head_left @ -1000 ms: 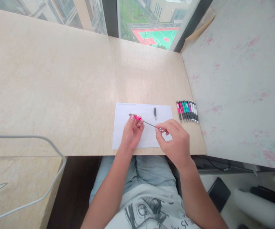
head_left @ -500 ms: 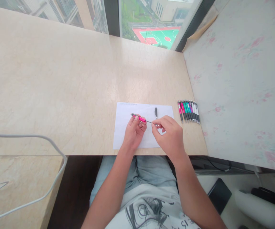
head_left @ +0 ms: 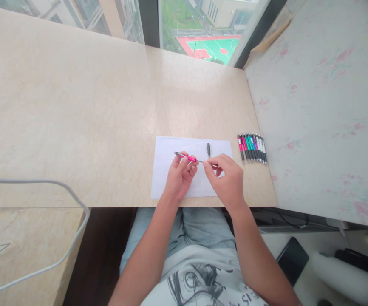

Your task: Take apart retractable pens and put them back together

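In the head view, the only one, the gap between the hands has narrowed: a second ago a long stretch of refill [head_left: 200, 161] showed between them, and now just a short bit is bare between the pink barrel [head_left: 191, 159] and the fingertips. That suggests most of the refill now sits inside the barrel, with the front end left out. The left hand [head_left: 179, 178] is turned palm up, its thumb and fingers closed lightly about the barrel, the other fingers loosely curled. The right hand [head_left: 227, 178] pinches the refill between thumb and forefinger; a thin end pokes out past the pinch, too small to make out. Barrel and refill are held above the paper [head_left: 163, 174], nearly in line and slanting slightly down to the right. The dark grip [head_left: 208, 148] lies unchanged on the paper, just beyond the right hand. To the right of the paper, a row of pens [head_left: 252, 148] lies side by side on the pale desk [head_left: 75, 106], their bodies pink, green, blue, purple and white. A window [head_left: 184, 25] at the back looks down on a sports court, a flowered wall [head_left: 324, 106] closes the right side, and a grey cable [head_left: 66, 187] loops in at left.
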Demonstrator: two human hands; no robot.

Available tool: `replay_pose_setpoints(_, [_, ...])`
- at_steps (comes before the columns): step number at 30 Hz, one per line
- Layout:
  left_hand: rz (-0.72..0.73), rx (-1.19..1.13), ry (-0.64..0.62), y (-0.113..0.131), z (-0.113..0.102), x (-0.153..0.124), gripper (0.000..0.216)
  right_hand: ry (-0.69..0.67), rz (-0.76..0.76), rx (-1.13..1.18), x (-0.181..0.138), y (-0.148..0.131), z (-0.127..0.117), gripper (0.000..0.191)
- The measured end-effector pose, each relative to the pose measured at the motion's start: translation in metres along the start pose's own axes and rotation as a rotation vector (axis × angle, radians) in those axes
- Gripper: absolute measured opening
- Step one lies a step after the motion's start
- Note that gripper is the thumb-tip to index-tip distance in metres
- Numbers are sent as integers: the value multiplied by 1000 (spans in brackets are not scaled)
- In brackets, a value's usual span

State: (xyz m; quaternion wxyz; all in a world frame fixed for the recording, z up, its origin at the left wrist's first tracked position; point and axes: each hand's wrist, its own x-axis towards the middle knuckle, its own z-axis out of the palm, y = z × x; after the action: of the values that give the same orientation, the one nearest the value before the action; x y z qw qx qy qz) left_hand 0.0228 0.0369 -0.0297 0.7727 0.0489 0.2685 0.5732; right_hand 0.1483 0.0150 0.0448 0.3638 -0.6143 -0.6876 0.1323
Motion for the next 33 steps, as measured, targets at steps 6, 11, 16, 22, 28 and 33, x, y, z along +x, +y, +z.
replay_pose_setpoints(6, [-11,11,3,-1,-2,1,23,-6,73,82,-5,7,4,11])
replay_pose_setpoints(11, [-12,-31,8,-1,-5,4,19,-107,106,166,-7,20,14,12])
replay_pose_setpoints(16, [-2,-88,22,0,-5,4,15,-117,104,-79,-2,48,24,18])
replay_pose_setpoints(22, [-21,-97,65,1,-4,4,13,-150,105,-329,15,76,29,29])
replay_pose_setpoints(28, [-21,-96,36,0,-6,5,16,-231,44,-436,33,77,36,32])
replay_pose_setpoints(33, [-20,-81,38,-1,-6,5,17,-298,44,-459,38,78,37,27])
